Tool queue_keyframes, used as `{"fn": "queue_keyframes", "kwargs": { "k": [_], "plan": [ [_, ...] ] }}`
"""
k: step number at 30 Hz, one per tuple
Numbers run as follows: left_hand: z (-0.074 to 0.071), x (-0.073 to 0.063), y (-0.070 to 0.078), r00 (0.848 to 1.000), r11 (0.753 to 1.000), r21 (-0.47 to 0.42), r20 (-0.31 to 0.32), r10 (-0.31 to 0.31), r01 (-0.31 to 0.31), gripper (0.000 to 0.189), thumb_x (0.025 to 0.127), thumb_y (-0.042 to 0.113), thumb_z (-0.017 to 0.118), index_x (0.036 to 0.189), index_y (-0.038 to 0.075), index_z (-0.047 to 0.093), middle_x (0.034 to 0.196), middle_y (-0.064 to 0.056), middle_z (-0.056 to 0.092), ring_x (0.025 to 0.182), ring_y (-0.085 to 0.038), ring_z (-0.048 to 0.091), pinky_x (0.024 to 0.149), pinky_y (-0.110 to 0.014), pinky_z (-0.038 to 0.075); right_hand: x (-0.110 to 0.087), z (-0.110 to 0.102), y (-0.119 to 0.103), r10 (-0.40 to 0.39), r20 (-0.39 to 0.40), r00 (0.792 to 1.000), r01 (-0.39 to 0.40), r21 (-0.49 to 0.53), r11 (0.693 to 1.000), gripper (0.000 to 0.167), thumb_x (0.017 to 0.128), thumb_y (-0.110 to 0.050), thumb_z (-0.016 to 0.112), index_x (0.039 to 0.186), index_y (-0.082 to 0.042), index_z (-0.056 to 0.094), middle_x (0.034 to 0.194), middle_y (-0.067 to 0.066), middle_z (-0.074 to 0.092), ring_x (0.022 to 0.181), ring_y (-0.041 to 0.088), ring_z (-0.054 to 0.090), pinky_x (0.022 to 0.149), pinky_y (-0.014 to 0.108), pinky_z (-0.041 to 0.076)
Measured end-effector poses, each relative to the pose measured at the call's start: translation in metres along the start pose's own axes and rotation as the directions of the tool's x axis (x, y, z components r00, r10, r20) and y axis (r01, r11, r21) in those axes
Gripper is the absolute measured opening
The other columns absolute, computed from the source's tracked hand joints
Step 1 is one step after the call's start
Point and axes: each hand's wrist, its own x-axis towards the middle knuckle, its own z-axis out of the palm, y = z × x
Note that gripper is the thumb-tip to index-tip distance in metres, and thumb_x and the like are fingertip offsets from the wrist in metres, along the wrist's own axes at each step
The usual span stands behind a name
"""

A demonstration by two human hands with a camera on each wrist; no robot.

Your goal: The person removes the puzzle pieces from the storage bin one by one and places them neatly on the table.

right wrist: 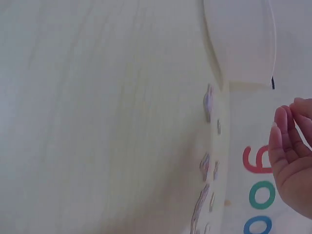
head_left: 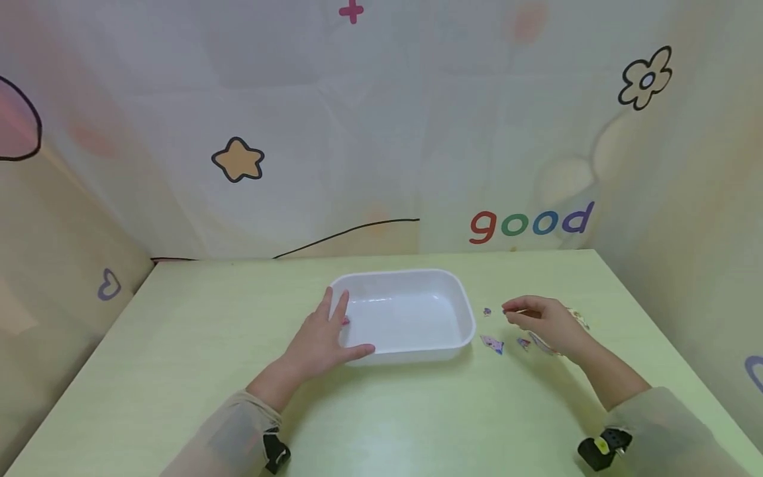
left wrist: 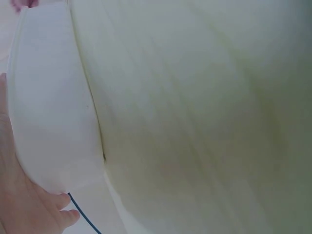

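Note:
My left hand (head_left: 318, 341) rests on the left end of a white plastic tray (head_left: 411, 350), its fingers spread along the left rim and its thumb on the front rim. In the left wrist view the fingers lie against the tray's end wall. A small red piece (head_left: 346, 320) shows between the thumb and forefinger. To the tray's right, my right hand (head_left: 545, 323) hovers over small flat colourful pieces, thumb and forefinger tips together; whether they pinch anything is hidden. Near it lie a purple-pink piece (head_left: 492, 344), a smaller one (head_left: 523, 343) and a tiny one (head_left: 487, 311).
More flat pieces lie partly behind the right hand, including a pale one (head_left: 579, 319). Everything sits on a pale yellow table (head_left: 179, 371). A printed cloth wall (head_left: 357, 165) with a star, a flower and the word "good" surrounds the table's back and sides.

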Motion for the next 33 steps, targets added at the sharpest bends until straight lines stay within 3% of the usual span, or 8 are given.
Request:
{"fn": "queue_keyframes", "kwargs": {
  "k": [3, 6, 9, 14, 18, 26, 30, 33],
  "plan": [
    [-0.003, 0.000, 0.001, 1.000, 1.000, 0.005, 0.009, 0.001, -0.001, 0.116, 0.070, 0.073, 0.060, 0.150, 0.009, 0.007, 0.151, -0.019, 0.021, 0.128, -0.042, 0.035, 0.103, -0.051, 0.029, 0.009, 0.012, -0.016, -0.025, 0.005, 1.000, 0.025, 0.068, 0.997, 0.035, 0.092, -0.022, 0.060, 0.115, 0.005, 0.059, 0.110, 0.023, 0.061, 0.100, 0.036, 0.058, 0.080, 0.028, 0.051],
    [-0.003, -0.001, 0.004, 1.000, 1.000, 0.027, 0.010, -0.006, 0.006, 0.117, 0.070, 0.071, 0.061, 0.150, 0.008, 0.004, 0.154, -0.020, 0.007, 0.125, -0.043, 0.038, 0.102, -0.050, 0.032, 0.019, 0.025, -0.034, -0.044, 0.017, 0.999, 0.042, 0.105, 0.994, 0.032, 0.092, -0.020, 0.060, 0.113, 0.004, 0.060, 0.108, 0.020, 0.062, 0.098, 0.033, 0.058, 0.083, 0.034, 0.051],
    [-0.004, -0.001, 0.005, 1.000, 0.999, 0.034, -0.004, -0.002, 0.002, 0.116, 0.071, 0.070, 0.062, 0.150, 0.007, 0.005, 0.154, -0.020, 0.006, 0.125, -0.044, 0.039, 0.102, -0.052, 0.031, 0.031, 0.041, -0.050, -0.068, 0.039, 0.997, 0.062, 0.139, 0.988, 0.030, 0.092, -0.016, 0.061, 0.112, 0.005, 0.061, 0.106, 0.020, 0.062, 0.097, 0.032, 0.059, 0.084, 0.037, 0.050],
    [-0.005, -0.001, 0.006, 1.000, 0.998, 0.057, 0.001, 0.001, -0.001, 0.114, 0.071, 0.073, 0.058, 0.150, 0.008, 0.007, 0.153, -0.020, 0.008, 0.135, -0.039, 0.023, 0.104, -0.054, 0.026, 0.053, 0.074, -0.073, -0.119, 0.101, 0.988, 0.098, 0.187, 0.977, 0.027, 0.091, -0.011, 0.061, 0.111, 0.007, 0.061, 0.106, 0.023, 0.062, 0.096, 0.037, 0.058, 0.083, 0.036, 0.050],
    [-0.004, -0.002, 0.007, 1.000, 0.997, 0.073, 0.011, 0.000, -0.001, 0.114, 0.072, 0.074, 0.056, 0.150, 0.008, 0.007, 0.154, -0.020, 0.008, 0.139, -0.036, 0.011, 0.106, -0.055, 0.022, 0.070, 0.104, -0.088, -0.161, 0.157, 0.974, 0.139, 0.147, 0.979, 0.024, 0.090, -0.010, 0.062, 0.108, 0.005, 0.063, 0.102, 0.019, 0.064, 0.092, 0.031, 0.061, 0.081, 0.030, 0.051],
    [-0.001, -0.002, 0.006, 0.999, 0.995, 0.097, -0.016, 0.031, -0.029, 0.111, 0.074, 0.072, 0.056, 0.150, 0.006, 0.008, 0.153, -0.020, 0.008, 0.139, -0.037, 0.008, 0.106, -0.056, 0.020, 0.093, 0.152, -0.104, -0.236, 0.287, 0.928, 0.239, 0.027, 0.971, 0.020, 0.088, -0.011, 0.064, 0.104, 0.001, 0.067, 0.097, 0.005, 0.067, 0.089, 0.016, 0.061, 0.084, 0.028, 0.048],
    [-0.002, -0.003, 0.005, 0.999, 0.996, 0.087, -0.021, 0.035, -0.033, 0.110, 0.075, 0.070, 0.057, 0.150, 0.006, 0.009, 0.153, -0.021, 0.008, 0.139, -0.037, 0.009, 0.106, -0.056, 0.020, 0.100, 0.171, -0.103, -0.179, 0.377, 0.909, 0.221, -0.071, 0.973, 0.021, 0.088, -0.013, 0.064, 0.106, -0.004, 0.068, 0.096, 0.000, 0.068, 0.085, 0.011, 0.061, 0.079, 0.026, 0.047],
    [-0.004, -0.003, 0.005, 0.999, 0.996, 0.084, -0.011, 0.038, -0.037, 0.111, 0.074, 0.071, 0.057, 0.150, 0.007, 0.008, 0.153, -0.021, 0.008, 0.139, -0.038, 0.009, 0.106, -0.057, 0.019, 0.102, 0.181, -0.101, -0.161, 0.426, 0.890, 0.244, -0.147, 0.959, 0.024, 0.089, -0.014, 0.063, 0.112, -0.008, 0.066, 0.103, -0.001, 0.066, 0.091, 0.012, 0.059, 0.083, 0.028, 0.046]
  ]
}}
